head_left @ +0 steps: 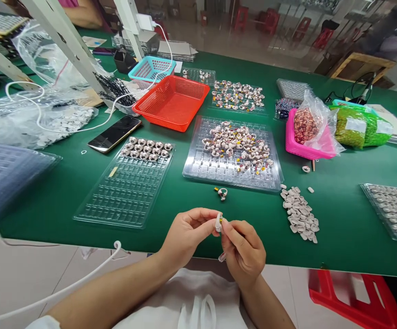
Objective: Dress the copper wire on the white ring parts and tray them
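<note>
Between my two hands is a small white earbud part (218, 223) with a yellow strip on it. My left hand (187, 233) pinches its left side between thumb and forefinger. On its right side, the thumb and fingertips of my right hand (244, 249) close on it near the yellow strip. A small pinkish, clear-looking tip (222, 257) sticks out below my right fingers; what it belongs to is hidden. Just beyond my hands, a loose earbud assembly (222, 193) with a yellow tab lies on the green table (171, 201).
A tray (193, 167) heaped with earbud assemblies lies ahead. To its left is a partly filled clear tray (116, 201), with a phone (114, 133) and red basket (174, 105) behind. At right are loose pale shells (299, 212), a pink basket (296, 142) and a filled tray (390, 212).
</note>
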Tool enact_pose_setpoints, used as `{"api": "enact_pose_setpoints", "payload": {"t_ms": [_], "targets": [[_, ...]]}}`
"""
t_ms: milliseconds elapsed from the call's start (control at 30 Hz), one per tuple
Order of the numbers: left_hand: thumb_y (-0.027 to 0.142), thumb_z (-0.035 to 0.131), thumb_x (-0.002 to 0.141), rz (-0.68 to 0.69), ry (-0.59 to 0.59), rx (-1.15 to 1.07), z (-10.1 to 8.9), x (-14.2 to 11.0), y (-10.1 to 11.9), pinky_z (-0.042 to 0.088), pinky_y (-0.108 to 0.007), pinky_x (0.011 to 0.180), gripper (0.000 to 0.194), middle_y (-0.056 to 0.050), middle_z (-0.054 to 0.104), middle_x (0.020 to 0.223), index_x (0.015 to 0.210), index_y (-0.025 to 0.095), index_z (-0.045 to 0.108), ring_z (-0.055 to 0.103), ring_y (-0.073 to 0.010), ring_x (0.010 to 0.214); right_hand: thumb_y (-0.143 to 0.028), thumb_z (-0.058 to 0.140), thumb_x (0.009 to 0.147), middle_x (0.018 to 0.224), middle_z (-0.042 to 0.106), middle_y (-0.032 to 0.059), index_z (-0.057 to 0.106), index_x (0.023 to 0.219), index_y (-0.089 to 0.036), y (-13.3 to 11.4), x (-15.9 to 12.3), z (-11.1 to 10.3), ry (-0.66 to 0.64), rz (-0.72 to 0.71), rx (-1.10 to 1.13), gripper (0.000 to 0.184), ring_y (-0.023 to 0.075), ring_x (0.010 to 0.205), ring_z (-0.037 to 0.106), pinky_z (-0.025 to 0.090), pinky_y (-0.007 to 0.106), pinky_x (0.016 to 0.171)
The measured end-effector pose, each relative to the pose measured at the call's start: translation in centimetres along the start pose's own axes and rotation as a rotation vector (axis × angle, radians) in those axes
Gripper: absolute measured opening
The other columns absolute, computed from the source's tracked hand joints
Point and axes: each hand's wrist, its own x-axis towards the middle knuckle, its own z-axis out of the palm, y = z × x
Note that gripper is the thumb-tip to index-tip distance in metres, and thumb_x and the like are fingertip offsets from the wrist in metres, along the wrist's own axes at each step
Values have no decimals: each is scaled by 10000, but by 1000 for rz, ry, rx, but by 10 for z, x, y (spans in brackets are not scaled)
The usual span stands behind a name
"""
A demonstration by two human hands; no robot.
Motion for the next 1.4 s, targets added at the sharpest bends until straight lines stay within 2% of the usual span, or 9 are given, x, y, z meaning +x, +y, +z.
{"api": "enact_pose_setpoints", "payload": {"t_ms": [233, 400, 700, 833, 1033, 1233, 1333, 1400], "targets": [[291, 863, 740, -2, -6, -19, -3, -2, -4, 570, -240, 724, 184, -41, 778, 746, 860, 161, 813, 676, -141, 697, -35, 615, 902, 949, 700, 57, 611, 1358, -358, 1, 2, -2, -16, -7, 76, 559, 156, 703, 653, 576, 298, 564], [311, 878, 717, -19, -22, -53, -1, -3, -3, 574, -254, 727, 215, -50, 783, 750, 855, 159, 814, 684, -148, 693, -30, 600, 907, 922, 699, 57, 630, 1331, -338, 0, 4, -2, 26, -24, 123, 525, 154, 672, 641, 562, 305, 549], [301, 893, 686, -23, -3, -82, 3, -3, -1, 556, -245, 677, 232, -39, 762, 719, 827, 143, 798, 647, -127, 626, -64, 601, 918, 923, 721, 60, 621, 1303, -317, -3, 6, -2, 54, -81, 11, 461, 180, 731, 709, 598, 319, 584], [272, 877, 698, -30, -12, -98, 4, -2, -1, 531, -219, 647, 190, -20, 736, 708, 806, 145, 787, 623, -108, 613, -55, 617, 901, 897, 731, 68, 610, 1317, -271, -1, 6, -3, 23, -132, -35, 469, 188, 731, 715, 591, 318, 584], [240, 848, 684, -55, -2, -85, 10, -2, 2, 488, -222, 613, 162, -11, 681, 678, 760, 133, 752, 572, -102, 592, -68, 601, 898, 891, 745, 61, 598, 1311, -279, 1, 5, -7, -41, -124, -62, 464, 187, 699, 713, 577, 309, 575], [197, 823, 678, -109, -46, -125, 10, 2, 3, 458, -215, 589, 121, -5, 642, 650, 724, 127, 735, 532, -94, 573, -25, 616, 880, 922, 721, 48, 630, 1259, -310, -7, 7, -28, -114, 39, 156, 474, 158, 738, 692, 575, 274, 599], [189, 808, 702, -108, -70, -134, 8, 4, 4, 449, -210, 585, 94, -9, 638, 662, 725, 131, 738, 529, -94, 586, -22, 642, 869, 918, 702, 42, 659, 1212, -301, -6, 2, -49, -102, 156, 199, 443, 148, 730, 674, 546, 255, 576], [188, 807, 699, -112, -76, -121, 8, 5, 6, 439, -208, 574, 89, -8, 630, 659, 716, 134, 738, 521, -94, 585, -36, 643, 874, 911, 697, 41, 689, 1167, -293, 1, -3, -69, -62, 222, 150, 392, 153, 736, 670, 524, 251, 561]]}}
